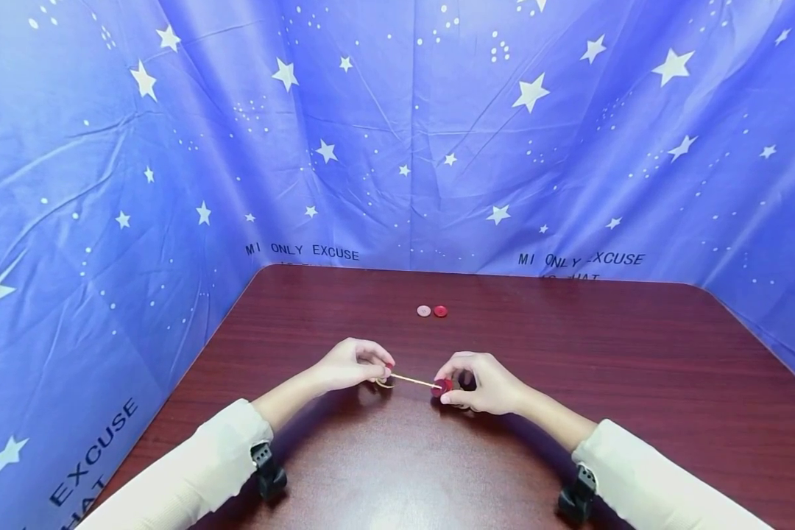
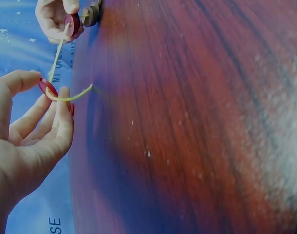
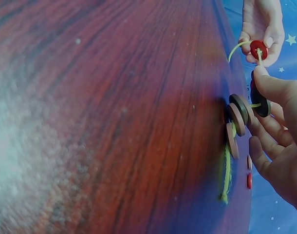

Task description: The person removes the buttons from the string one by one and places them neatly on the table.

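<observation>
My left hand (image 1: 351, 364) pinches a red button (image 2: 47, 87) between thumb and finger. A yellow string (image 1: 412, 380) passes through that button, and its loose end curls out beside the fingers. From there the string runs taut to my right hand (image 1: 489, 384), whose thumb and fingers pinch a dark red button (image 1: 441, 388). Behind that button, several black and tan buttons (image 3: 239, 119) are threaded on the same string. In the right wrist view, the string's other end (image 3: 226, 175) hangs below them.
Farther back on the dark wooden table (image 1: 570, 331) lie a loose pink button (image 1: 424, 311) and a red one (image 1: 440, 311), side by side. A blue star-patterned curtain (image 1: 397, 96) surrounds the table's far side and both flanks.
</observation>
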`<state>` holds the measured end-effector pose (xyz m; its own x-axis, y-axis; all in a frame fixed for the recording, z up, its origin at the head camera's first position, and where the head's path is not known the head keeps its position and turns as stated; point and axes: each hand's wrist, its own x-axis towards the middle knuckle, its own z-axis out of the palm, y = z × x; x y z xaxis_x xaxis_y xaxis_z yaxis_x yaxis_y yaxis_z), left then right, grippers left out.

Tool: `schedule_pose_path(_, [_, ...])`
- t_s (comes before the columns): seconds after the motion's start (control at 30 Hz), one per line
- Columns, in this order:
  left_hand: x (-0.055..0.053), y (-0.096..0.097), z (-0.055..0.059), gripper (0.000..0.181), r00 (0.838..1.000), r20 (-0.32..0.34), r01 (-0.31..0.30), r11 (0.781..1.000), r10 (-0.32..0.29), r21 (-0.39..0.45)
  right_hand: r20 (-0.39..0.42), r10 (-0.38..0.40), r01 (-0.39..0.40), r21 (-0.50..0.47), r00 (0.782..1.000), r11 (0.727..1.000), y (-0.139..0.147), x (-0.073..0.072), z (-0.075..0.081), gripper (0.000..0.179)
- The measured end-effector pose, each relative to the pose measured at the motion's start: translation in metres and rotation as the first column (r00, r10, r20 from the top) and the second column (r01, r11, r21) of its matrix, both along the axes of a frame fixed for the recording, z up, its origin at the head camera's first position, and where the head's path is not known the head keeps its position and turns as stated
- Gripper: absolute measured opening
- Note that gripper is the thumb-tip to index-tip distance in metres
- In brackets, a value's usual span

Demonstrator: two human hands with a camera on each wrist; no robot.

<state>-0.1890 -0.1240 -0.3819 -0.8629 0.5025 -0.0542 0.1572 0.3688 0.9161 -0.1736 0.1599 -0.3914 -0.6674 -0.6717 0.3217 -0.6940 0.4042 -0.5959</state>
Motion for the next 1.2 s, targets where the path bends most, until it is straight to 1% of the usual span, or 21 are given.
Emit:
schedule_pose_path(0.1, [-0.002, -0.003, 0.001, 0.026, 1.000, 0.004, -0.004, 1.000, 0.004, 0.009, -0.003, -0.002, 0.002, 0.000, 1.000, 1.000, 0.001, 0.000, 0.000, 0.021])
schedule_pose_path(0.2, [-0.003, -0.006, 0.002, 0.026, 1.000, 0.008, -0.002, 1.000, 0.001, 0.027, 0.012, -0.003, 0.003, -0.002, 1.000, 1.000, 0.001, -0.001, 0.000, 0.021])
schedule_pose_path(0.27, [-0.004, -0.008, 0.002, 0.027, 1.000, -0.014, 0.010, 1.000, -0.009, 0.030, 0.029, -0.003, 0.004, -0.003, 1.000, 1.000, 0.002, -0.001, -0.001, 0.021])
schedule_pose_path(0.4, [-0.007, -0.012, -0.002, 0.028, 0.996, -0.079, 0.052, 0.998, -0.050, 0.025, 0.049, -0.007, 0.007, -0.003, 0.999, 1.000, 0.002, -0.001, -0.001, 0.021])
schedule_pose_path(0.47, [-0.008, -0.013, -0.004, 0.029, 0.993, -0.089, 0.075, 0.996, -0.072, 0.039, 0.049, -0.009, 0.009, -0.003, 0.999, 1.000, 0.002, -0.001, -0.001, 0.021])
schedule_pose_path(0.53, [-0.009, -0.015, -0.005, 0.029, 0.994, -0.074, 0.084, 0.995, -0.080, 0.058, 0.045, -0.012, 0.012, -0.002, 0.999, 1.000, 0.002, -0.001, -0.002, 0.021])
schedule_pose_path(0.6, [-0.009, -0.016, -0.006, 0.029, 0.996, -0.041, 0.086, 0.993, -0.083, 0.083, 0.053, -0.011, 0.011, -0.007, 0.999, 1.000, 0.002, -0.001, -0.002, 0.021])
schedule_pose_path(0.7, [-0.010, -0.019, -0.006, 0.032, 0.996, 0.018, 0.082, 0.989, -0.085, 0.126, 0.077, -0.006, 0.008, -0.018, 0.997, 1.000, 0.002, 0.000, -0.001, 0.021])
schedule_pose_path(0.8, [-0.012, -0.022, -0.007, 0.034, 0.994, 0.057, 0.078, 0.983, -0.089, 0.168, 0.103, -0.002, 0.005, -0.028, 0.995, 1.000, 0.002, 0.001, 0.000, 0.021])
schedule_pose_path(0.93, [-0.015, -0.026, -0.008, 0.035, 0.994, 0.086, 0.055, 0.978, -0.074, 0.203, 0.127, -0.012, 0.015, -0.027, 0.992, 1.000, 0.002, 0.002, 0.001, 0.022])
schedule_pose_path(1.07, [-0.018, -0.030, -0.009, 0.037, 0.993, 0.101, 0.035, 0.976, -0.058, 0.215, 0.144, -0.028, 0.031, -0.019, 0.989, 0.999, 0.001, 0.003, 0.002, 0.023])
schedule_pose_path(1.13, [-0.019, -0.031, -0.010, 0.038, 0.993, 0.099, 0.036, 0.976, -0.059, 0.216, 0.145, -0.033, 0.036, -0.019, 0.989, 0.999, 0.000, 0.005, 0.005, 0.023])
schedule_pose_path(1.2, [-0.020, -0.033, -0.010, 0.038, 0.993, 0.102, 0.038, 0.974, -0.063, 0.225, 0.143, -0.032, 0.036, -0.022, 0.989, 0.999, -0.002, 0.009, 0.011, 0.022])
